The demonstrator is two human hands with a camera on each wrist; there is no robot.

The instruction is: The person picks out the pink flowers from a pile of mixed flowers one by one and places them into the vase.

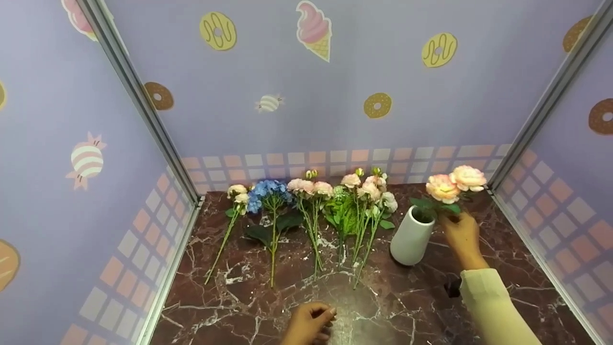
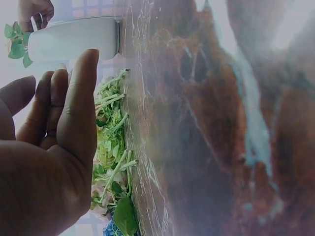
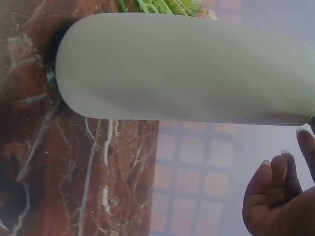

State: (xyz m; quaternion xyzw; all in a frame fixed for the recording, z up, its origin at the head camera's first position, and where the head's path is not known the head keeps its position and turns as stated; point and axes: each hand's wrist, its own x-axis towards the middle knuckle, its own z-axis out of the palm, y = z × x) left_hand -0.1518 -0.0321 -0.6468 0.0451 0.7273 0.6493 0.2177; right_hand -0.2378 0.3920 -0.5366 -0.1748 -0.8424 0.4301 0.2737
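A tall white vase [image 1: 413,239] stands upright on the right of the marbled tabletop. Two pink-and-cream peony blooms [image 1: 455,184] with green leaves rise at its mouth and lean to the right. Close beside the vase's rim is my right hand [image 1: 460,235], near the leaves. In the right wrist view, the fingers [image 3: 278,177] of that hand are loosely bent, with a gap to the thumb and nothing seen between. My left hand [image 1: 309,323] is at the front of the table, fingers relaxed and holding nothing; its palm [image 2: 42,184] shows in the left wrist view.
Left of the vase lie a cream flower stem [image 1: 229,235], a blue hydrangea [image 1: 269,191], pink flowers [image 1: 310,188], green foliage [image 1: 341,213] and more pale pink flowers [image 1: 368,189]. Patterned walls [image 1: 335,120] enclose the back and sides. A small black object [image 1: 451,289] sits by the right sleeve.
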